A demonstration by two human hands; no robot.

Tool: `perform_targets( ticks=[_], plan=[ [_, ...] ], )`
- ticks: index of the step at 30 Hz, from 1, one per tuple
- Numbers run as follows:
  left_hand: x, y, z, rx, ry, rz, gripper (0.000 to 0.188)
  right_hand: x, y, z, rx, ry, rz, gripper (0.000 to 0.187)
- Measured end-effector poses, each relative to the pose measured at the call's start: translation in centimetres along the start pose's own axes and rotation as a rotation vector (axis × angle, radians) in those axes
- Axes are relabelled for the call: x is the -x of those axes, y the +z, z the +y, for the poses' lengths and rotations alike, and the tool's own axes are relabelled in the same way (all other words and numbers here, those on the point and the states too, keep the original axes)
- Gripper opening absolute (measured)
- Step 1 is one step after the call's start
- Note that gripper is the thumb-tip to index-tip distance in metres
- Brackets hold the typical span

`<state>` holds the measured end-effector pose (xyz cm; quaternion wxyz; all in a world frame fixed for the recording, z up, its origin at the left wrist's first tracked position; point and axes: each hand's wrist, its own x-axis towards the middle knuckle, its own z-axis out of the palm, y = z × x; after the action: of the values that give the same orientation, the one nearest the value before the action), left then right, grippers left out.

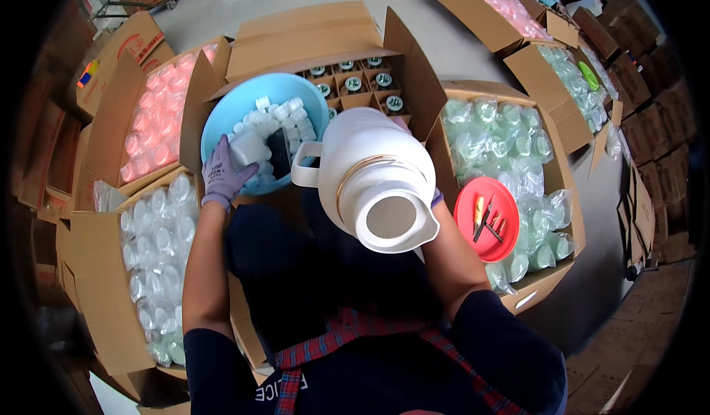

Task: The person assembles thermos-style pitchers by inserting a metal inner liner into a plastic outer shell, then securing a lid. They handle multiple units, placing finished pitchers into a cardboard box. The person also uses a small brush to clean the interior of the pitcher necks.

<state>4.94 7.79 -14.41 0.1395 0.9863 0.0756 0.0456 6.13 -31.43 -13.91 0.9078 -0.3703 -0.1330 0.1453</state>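
White flask (373,174) at centre, mouth open and uncapped, on the lap | right hand (436,197) behind it at 3 o'clock, grip hidden, cannot tell | left hand (222,172) at 10 o'clock closed on a white cap (248,149) in the blue bowl (229,108) | capping not done.

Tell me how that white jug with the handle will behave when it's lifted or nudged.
The white jug looks rigid, with a smooth glossy shell, so probably slippery without its handle. It is tall and bulky, likely light if empty. Its round body may roll if laid down. The right hand is mostly hidden behind it; the gloved left hand reaches into the blue bowl.
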Motion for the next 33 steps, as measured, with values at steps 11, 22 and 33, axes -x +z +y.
perform_targets(
  ticks=[11,22,33],
  plan=[
    [15.0,-7.8,10.5,1.032,0.387,0.045,0.063,3.9,18.4,-5.7,1.561,-0.718,-0.601,0.019],
    [19.9,-5.2,8.4,1.512,-0.117,-0.095,0.048,3.8,7.1,-0.4,1.664,-0.382,-0.264,0.060],
    [12.0,-7.2,7.3,0.908,0.576,0.030,0.110,0.0,12.5,0.5,0.960,-0.310,-0.726,0.063]
  ],
)
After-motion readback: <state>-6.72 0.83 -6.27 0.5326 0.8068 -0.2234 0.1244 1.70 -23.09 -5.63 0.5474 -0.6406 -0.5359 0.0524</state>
